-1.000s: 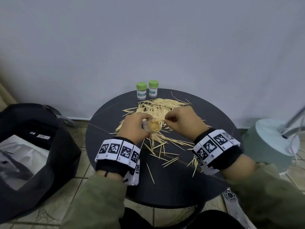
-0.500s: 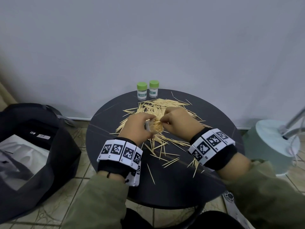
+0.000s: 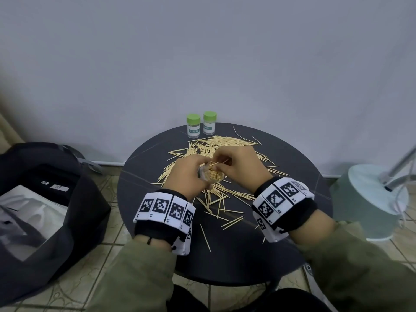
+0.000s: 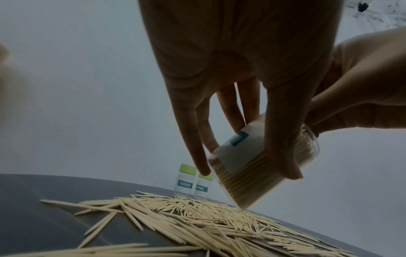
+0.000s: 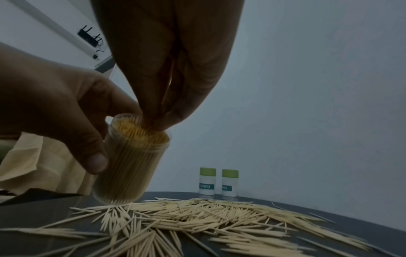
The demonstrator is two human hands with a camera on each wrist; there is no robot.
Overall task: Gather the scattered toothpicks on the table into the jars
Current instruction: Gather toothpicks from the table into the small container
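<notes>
Round black table point(image 3: 144, 221), toothpick pile point(image 3: 225, 145) everywhere

My left hand point(image 3: 188, 174) grips the open jar point(image 3: 211, 175), right hand point(image 3: 242, 164) pinches a few toothpicks point(image 3: 219, 163) at its mouth; I'd line them up lengthwise first.

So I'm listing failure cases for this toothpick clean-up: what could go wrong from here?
The open jar in the left hand is tilted and looks packed nearly full, so toothpicks may slide out or the ones pinched by the right hand may not fit. Many scattered toothpicks lie under both hands on the table; a wrist or sleeve could sweep some off the edge.
</notes>
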